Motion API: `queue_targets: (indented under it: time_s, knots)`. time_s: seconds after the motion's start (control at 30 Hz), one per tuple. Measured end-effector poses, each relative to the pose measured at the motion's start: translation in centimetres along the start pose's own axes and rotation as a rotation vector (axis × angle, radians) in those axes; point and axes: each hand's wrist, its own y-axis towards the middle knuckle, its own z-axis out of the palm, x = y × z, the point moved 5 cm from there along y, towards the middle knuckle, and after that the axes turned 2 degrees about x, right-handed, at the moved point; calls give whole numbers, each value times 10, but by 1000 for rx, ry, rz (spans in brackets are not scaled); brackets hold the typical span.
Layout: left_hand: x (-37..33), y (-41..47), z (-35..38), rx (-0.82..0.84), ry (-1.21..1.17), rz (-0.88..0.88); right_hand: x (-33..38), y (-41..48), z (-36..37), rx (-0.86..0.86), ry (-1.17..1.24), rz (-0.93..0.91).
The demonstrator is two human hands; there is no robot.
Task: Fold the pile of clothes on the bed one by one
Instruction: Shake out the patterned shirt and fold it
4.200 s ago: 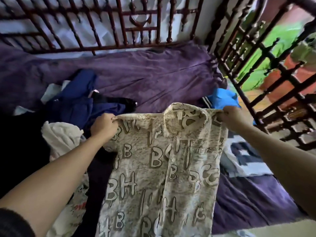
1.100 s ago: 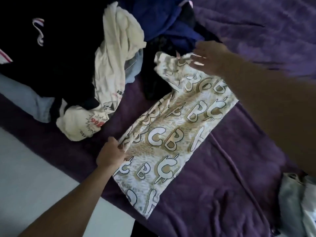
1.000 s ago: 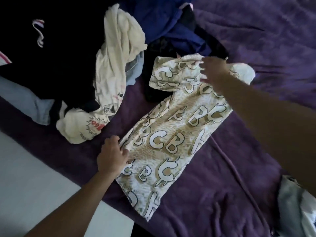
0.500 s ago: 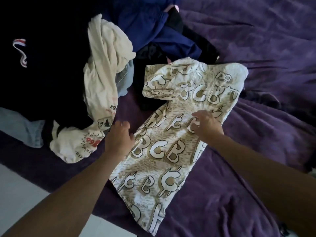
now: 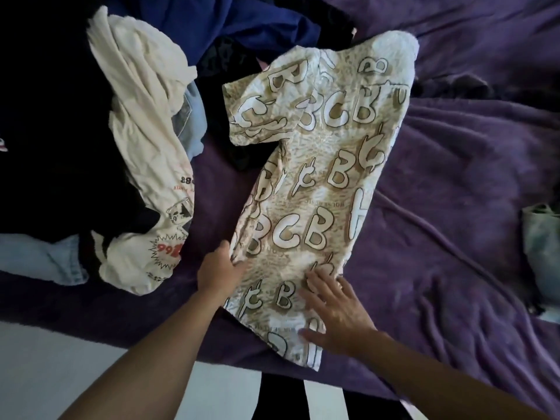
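Now the right hand (image 5: 336,310), fingers spread, presses the "BCB"-printed shirt (image 5: 318,165) while the left hand (image 5: 216,271) grips its edge.

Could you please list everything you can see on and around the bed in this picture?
shirt: 1, beige with white letters, laid flat mid-blanket, one sleeve out to the left.
T-shirt: 1, cream with red print, crumpled, left of shirt.
navy garment: 1, dark blue, top of pile.
black garment: at least 1, black, far left.
denim: count unclear, light blue, under the T-shirt.
pale garment: 1, whitish-green, right edge.
blanket: 1, purple, covering the bed.
floor: pale, lower left.
left grip: 1 hand, holding shirt's left edge.
right grip: 1 hand, fingers spread flat on shirt's near end.
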Motion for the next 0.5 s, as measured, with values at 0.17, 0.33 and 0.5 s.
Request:
queue_targets:
  time_s: [0.17, 0.33, 0.5]
  knots:
    - [45, -7, 2, 80, -139, -26, 28, -14, 28, -67, 286, 363]
    - [62, -11, 1, 79, -218, -45, 7, -24, 28, -375, 821, 1091]
    - [45, -22, -16, 97, -505, -166, 6, -19, 19, -248, 1145, 1143]
